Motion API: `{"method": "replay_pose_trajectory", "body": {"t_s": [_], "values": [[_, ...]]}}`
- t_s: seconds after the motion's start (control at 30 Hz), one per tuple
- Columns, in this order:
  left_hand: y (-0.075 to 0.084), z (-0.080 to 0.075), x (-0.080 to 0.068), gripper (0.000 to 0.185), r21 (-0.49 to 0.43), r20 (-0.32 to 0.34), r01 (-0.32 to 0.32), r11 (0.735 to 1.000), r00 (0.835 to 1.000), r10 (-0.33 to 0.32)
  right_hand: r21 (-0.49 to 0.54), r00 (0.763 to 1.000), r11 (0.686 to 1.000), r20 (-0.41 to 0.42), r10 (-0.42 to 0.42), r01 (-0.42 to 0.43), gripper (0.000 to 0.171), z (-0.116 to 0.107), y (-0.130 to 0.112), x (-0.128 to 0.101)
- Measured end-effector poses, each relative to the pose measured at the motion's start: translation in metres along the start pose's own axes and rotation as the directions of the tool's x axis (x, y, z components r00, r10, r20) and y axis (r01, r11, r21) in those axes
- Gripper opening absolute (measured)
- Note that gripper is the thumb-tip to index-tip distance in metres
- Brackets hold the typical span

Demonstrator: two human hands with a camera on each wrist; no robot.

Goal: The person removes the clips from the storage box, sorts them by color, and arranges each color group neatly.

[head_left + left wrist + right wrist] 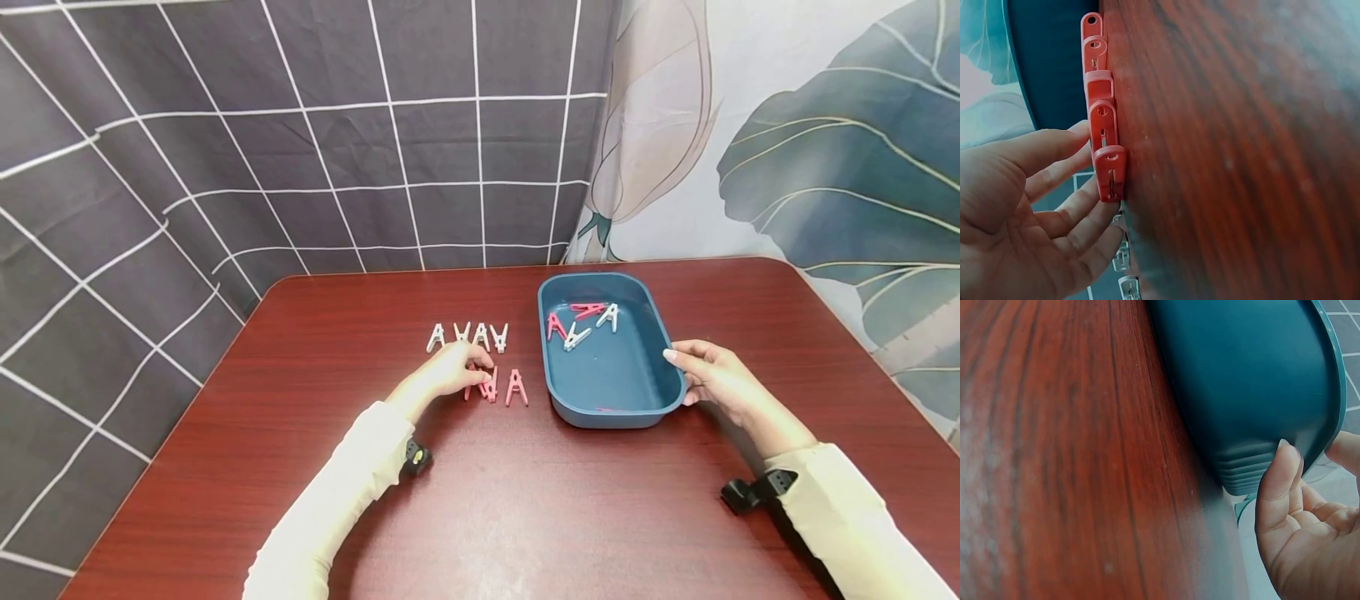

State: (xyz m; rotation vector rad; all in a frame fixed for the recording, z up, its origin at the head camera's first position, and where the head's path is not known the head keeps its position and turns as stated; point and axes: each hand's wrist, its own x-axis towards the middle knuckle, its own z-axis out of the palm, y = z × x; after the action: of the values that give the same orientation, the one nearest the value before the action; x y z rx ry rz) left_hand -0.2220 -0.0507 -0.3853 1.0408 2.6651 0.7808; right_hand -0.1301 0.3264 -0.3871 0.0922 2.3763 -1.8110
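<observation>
My left hand reaches over a row of red clothespins, thumb and forefinger pinching at one red clothespin. From the left wrist, the red clothespins line up one behind another, with the thumb against the row; the fingertips' contact is partly hidden. My right hand grips the right side of a blue plastic tray, thumb at the rim and fingers outside. In the right wrist view, fingers lie against the tray's outer wall. Red and white clothespins lie inside the tray.
Behind the left hand, several white clothespins form a row on the reddish-brown table. A dark grid-patterned cloth hangs along the back and left; a leaf-patterned cloth is at the right.
</observation>
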Motion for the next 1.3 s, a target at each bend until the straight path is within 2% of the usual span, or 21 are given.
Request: {"method": "replay_pose_trajectory", "body": {"t_s": [0.13, 0.33, 0.4, 0.6, 0.83, 0.97, 1.07, 1.2, 1.3], "values": [[0.002, 0.001, 0.005, 0.017, -0.013, 0.019, -0.034, 0.999, 0.999, 0.034, -0.012, 1.0, 1.0, 0.0, 0.0, 0.0, 0.056, -0.001, 0.0, 0.0], [0.002, 0.003, 0.012, 0.016, -0.024, 0.041, -0.104, 0.994, 0.994, 0.105, 0.008, 1.0, 1.0, -0.003, -0.01, 0.01, 0.044, -0.001, 0.0, 0.0], [0.001, 0.002, 0.012, 0.017, -0.024, 0.039, -0.095, 0.995, 0.995, 0.096, 0.017, 1.0, 1.0, 0.0, -0.01, 0.01, 0.041, 0.0, 0.0, 0.0], [-0.007, -0.005, 0.002, 0.031, -0.054, 0.012, 0.0, 0.999, 1.0, 0.001, 0.021, 1.0, 1.0, -0.001, -0.002, 0.002, 0.043, -0.002, 0.0, -0.001], [-0.015, -0.007, -0.011, 0.036, -0.062, 0.03, -0.064, 0.996, 0.997, 0.066, -0.006, 1.0, 1.0, -0.004, -0.002, 0.002, 0.053, -0.006, 0.0, -0.002], [-0.012, -0.008, -0.013, 0.036, -0.047, 0.031, -0.088, 0.995, 0.995, 0.089, 0.001, 1.0, 1.0, 0.001, 0.003, -0.003, 0.054, -0.006, 0.002, -0.002], [-0.007, -0.007, -0.011, 0.043, -0.057, 0.033, -0.118, 0.991, 0.992, 0.12, 0.003, 1.0, 1.0, -0.006, 0.002, -0.002, 0.054, -0.006, 0.003, -0.002], [-0.001, -0.002, -0.008, 0.049, 0.005, 0.059, -0.135, 0.991, 0.989, 0.135, 0.008, 1.0, 1.0, -0.003, -0.006, 0.006, 0.053, -0.003, 0.003, -0.001], [0.001, 0.003, -0.009, 0.039, 0.103, 0.051, -0.135, 0.985, 0.99, 0.13, 0.014, 1.0, 1.0, 0.009, -0.01, 0.01, 0.053, 0.0, 0.003, 0.0]]}}
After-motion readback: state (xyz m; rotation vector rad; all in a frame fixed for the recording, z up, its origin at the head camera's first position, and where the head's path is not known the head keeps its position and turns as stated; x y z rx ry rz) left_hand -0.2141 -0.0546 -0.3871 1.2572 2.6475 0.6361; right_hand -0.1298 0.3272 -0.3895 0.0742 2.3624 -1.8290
